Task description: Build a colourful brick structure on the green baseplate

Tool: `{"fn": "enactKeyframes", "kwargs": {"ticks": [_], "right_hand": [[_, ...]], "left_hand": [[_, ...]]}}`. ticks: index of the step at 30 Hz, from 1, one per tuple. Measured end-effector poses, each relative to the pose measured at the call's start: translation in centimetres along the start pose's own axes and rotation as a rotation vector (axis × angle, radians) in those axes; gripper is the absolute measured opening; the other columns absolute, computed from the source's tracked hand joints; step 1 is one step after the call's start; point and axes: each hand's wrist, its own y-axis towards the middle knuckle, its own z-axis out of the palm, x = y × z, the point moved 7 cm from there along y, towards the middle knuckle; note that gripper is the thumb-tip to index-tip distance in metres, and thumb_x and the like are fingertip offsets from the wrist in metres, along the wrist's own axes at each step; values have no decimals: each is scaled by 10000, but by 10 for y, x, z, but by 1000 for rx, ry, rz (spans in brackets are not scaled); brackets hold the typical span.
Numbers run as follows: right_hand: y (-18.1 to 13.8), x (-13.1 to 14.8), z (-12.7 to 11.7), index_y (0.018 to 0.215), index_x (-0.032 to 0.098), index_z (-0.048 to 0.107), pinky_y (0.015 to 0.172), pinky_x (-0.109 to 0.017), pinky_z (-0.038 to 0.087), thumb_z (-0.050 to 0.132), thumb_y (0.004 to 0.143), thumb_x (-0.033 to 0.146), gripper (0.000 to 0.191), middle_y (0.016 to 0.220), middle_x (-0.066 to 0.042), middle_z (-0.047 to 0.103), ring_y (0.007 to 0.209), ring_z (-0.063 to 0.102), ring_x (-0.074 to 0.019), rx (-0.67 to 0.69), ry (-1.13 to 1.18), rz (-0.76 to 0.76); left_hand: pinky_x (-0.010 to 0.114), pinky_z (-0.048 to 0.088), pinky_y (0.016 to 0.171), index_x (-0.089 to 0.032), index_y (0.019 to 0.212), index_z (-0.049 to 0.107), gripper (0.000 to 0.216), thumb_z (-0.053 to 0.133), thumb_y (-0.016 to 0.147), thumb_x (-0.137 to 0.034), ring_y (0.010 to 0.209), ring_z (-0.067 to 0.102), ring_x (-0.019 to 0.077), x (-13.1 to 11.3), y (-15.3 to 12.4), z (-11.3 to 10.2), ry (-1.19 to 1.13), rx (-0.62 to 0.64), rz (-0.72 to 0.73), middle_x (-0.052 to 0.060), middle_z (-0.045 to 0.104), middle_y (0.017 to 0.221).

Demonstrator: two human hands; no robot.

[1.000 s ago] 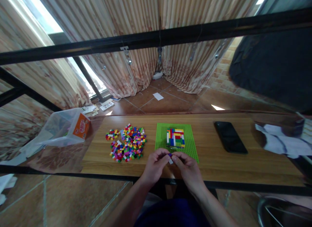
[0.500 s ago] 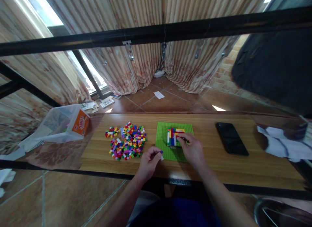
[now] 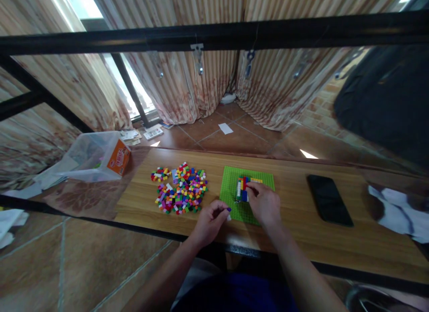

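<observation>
A layered build of coloured bricks (image 3: 243, 195) stands on a green baseplate (image 3: 231, 178). My right hand (image 3: 266, 204) reaches over the build from the right, thumb and finger pinched together at its top. Whatever sits between those fingertips is hidden, and the hand covers the build's right part. By the baseplate's near left corner, my left hand (image 3: 212, 220) is closed in a pinch on a small dark blue brick (image 3: 229, 209). A white brick (image 3: 229, 217) shows just below it, at the same fingers.
Left of the baseplate lies a big pile of loose mixed bricks (image 3: 182, 193), with a smaller cluster (image 3: 161, 174) beside it. A clear plastic box (image 3: 97, 155) with an orange label stands further left. On the right are a black phone (image 3: 329, 199) and white papers (image 3: 398, 209).
The camera has turned a little, shifting the scene rightward in view. My right fingertips have moved slightly left across the build. My left hand keeps its pinch near the baseplate corner.
</observation>
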Motion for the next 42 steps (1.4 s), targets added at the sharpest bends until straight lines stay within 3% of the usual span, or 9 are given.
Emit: {"fn": "enactKeyframes", "kwargs": {"ticks": [11, 18, 23, 36, 42], "right_hand": [[2, 2, 4, 828, 198, 707, 793, -327, 465, 438, 881, 231, 277, 940, -82, 719, 830, 644, -201, 24, -29, -121], [-3, -2, 4, 898, 189, 707, 802, -347, 472, 428, 889, 268, 291, 982, -96, 709, 864, 637, -215, -33, 10, -99], [-7, -3, 3, 939, 178, 712, 868, -368, 477, 461, 891, 285, 276, 1024, -105, 696, 931, 625, -223, -60, 24, -155], [-5, -4, 4, 908, 190, 712, 855, -352, 472, 456, 935, 304, 282, 987, -81, 704, 902, 612, -208, -125, -112, -320], [-1, -6, 3, 903, 182, 704, 850, -352, 462, 436, 941, 299, 295, 964, -83, 704, 890, 605, -210, -84, -116, -308]], "left_hand": [[229, 407, 632, -157, 838, 603, 140, 610, 852, -296, 646, 512, 111, -3, -1, 2, -15, 7, 0, -16, 577, 701], [233, 417, 651, -159, 830, 600, 134, 604, 859, -290, 651, 525, 112, -2, -1, 3, -14, 16, 10, -12, 588, 709], [235, 418, 659, -160, 833, 606, 130, 596, 864, -286, 668, 533, 118, -1, -1, 2, 13, 20, 20, -4, 595, 722], [231, 413, 648, -163, 835, 601, 142, 604, 867, -302, 664, 528, 115, 1, -2, 3, -14, 15, 6, -10, 592, 713], [234, 416, 644, -164, 842, 606, 150, 607, 864, -312, 657, 533, 118, 1, -2, 3, -17, 18, -1, -7, 600, 709]]}}
